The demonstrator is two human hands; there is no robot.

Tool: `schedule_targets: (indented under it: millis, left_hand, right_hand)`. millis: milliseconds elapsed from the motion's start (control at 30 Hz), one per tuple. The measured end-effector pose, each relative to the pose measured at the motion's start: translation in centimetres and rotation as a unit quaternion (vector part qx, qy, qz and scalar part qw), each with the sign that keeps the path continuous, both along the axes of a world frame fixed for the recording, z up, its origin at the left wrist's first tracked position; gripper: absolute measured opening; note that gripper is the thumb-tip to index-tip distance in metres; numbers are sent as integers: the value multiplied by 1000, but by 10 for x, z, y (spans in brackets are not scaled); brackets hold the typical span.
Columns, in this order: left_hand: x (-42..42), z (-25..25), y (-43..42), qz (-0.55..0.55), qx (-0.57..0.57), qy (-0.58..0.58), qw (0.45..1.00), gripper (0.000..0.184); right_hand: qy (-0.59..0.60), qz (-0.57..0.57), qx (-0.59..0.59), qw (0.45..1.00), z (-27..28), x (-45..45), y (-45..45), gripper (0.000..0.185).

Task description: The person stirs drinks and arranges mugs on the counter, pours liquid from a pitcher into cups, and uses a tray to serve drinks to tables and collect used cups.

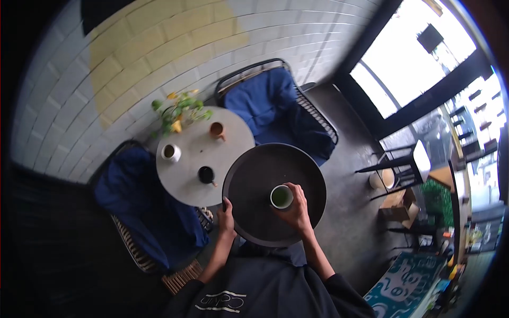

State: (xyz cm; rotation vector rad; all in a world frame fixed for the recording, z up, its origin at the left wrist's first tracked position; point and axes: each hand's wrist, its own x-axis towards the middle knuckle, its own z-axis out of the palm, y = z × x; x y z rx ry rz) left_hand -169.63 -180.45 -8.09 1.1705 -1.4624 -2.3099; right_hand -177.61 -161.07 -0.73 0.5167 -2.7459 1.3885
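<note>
A round dark serving tray [254,180] is in front of my body, close to the edge of a round grey table. My left hand [227,218] grips its left rim, with the thumb on top and the other fingers hidden below. On the tray is a white cup [281,196] with green inside. My right hand [295,208] is wrapped round the cup's right side. Whether the cup's base touches the tray I cannot tell.
The round table [233,127] bears a white mug [170,153], a brown mug [217,130], a black mug [206,175] and a yellow-flowered plant [180,112]. Chairs with blue covers [265,98] flank it. A brick wall stands behind; a stool [405,164] and cardboard box [398,206] are at right.
</note>
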Motion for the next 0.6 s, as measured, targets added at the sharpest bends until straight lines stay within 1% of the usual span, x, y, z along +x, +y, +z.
schedule_targets:
  millis: [33, 67, 133, 167, 200, 267, 300, 367, 400, 433, 500, 567, 600]
  left_hand:
    - [-4, 5, 15, 6, -9, 4, 1000, 53]
    - [-6, 3, 29, -15, -16, 15, 1000, 53]
    - [-8, -12, 57, -67, 22, 32, 997, 54]
    - [-12, -19, 76, -69, -6, 43, 997, 55]
    - [-12, -25, 95, -93, -9, 57, 994, 55]
    - [-12, -26, 135, -153, 24, 45, 987, 57]
    - [-11, -24, 160, -173, 21, 57, 983, 57]
    - [-5, -6, 207, -212, 6, 2, 977, 58]
    - [-4, -29, 228, -218, -39, 10, 975, 59]
    - [-1, -47, 247, -236, -26, -1, 971, 59]
    - [2, -45, 292, -277, -5, -10, 961, 58]
    - [6, -16, 341, -313, 99, 21, 944, 55]
    - [4, -21, 362, -334, 103, 23, 937, 55]
  right_hand:
    - [6, -22, -10, 1000, 0, 4, 16, 62]
    - [7, -36, -43, 998, -4, 9, 34, 62]
    - [10, -60, -94, 994, -23, 20, 74, 61]
    - [21, -86, -99, 991, -25, 28, 92, 62]
    - [25, -111, -103, 988, -30, 35, 113, 62]
    - [11, -161, -130, 978, -34, 52, 158, 62]
    - [24, -182, -132, 974, -35, 61, 181, 61]
    - [40, -203, -121, 971, -34, 76, 228, 62]
    - [34, -219, -123, 967, -31, 87, 250, 63]
    - [31, -227, -127, 965, -30, 97, 275, 64]
    - [24, -269, -131, 954, -22, 117, 315, 66]
    - [7, -308, -119, 944, -20, 136, 353, 68]
    - [22, -325, -104, 940, -19, 144, 369, 67]
